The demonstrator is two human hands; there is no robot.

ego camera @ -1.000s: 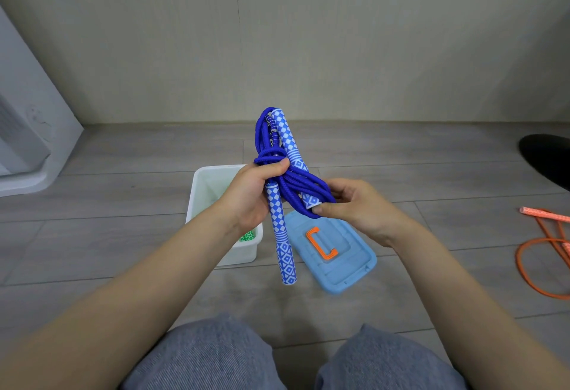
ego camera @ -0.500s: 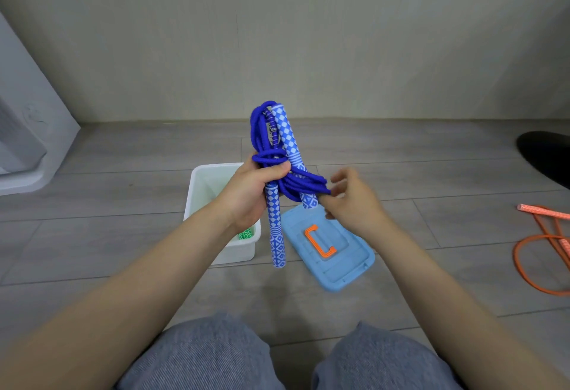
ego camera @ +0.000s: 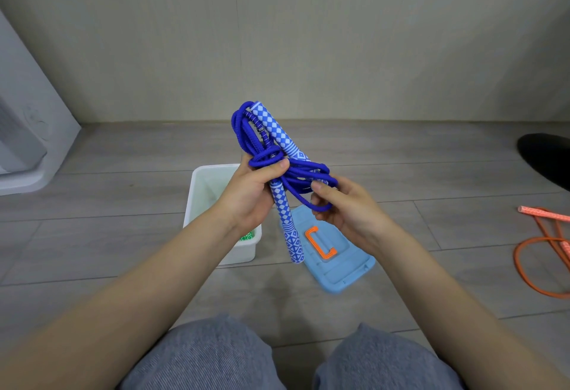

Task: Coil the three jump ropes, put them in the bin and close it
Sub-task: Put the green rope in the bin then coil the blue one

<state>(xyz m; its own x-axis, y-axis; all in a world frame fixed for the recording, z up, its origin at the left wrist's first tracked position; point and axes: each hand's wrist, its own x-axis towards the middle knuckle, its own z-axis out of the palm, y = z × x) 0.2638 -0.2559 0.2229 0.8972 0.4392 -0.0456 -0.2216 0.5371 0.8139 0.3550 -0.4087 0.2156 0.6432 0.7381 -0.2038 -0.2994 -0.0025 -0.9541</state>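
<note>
Above the floor, over bin [ego camera: 197, 192] and lid [ego camera: 345, 269]: blue rope [ego camera: 277, 158] bundled, handles' long axis upright, tilted. Left hand [ego camera: 249, 195] clenched round handles and coils; right hand [ego camera: 345, 207] pinching a loose loop just beside. Bin open, nearer left hand, directly below. Orange rope [ego camera: 536, 254] uncoiled, far right.

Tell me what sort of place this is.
Probably a room in a home: grey wood-look plank floor, plain pale wall, and a white appliance or fixture standing at the left.
</note>
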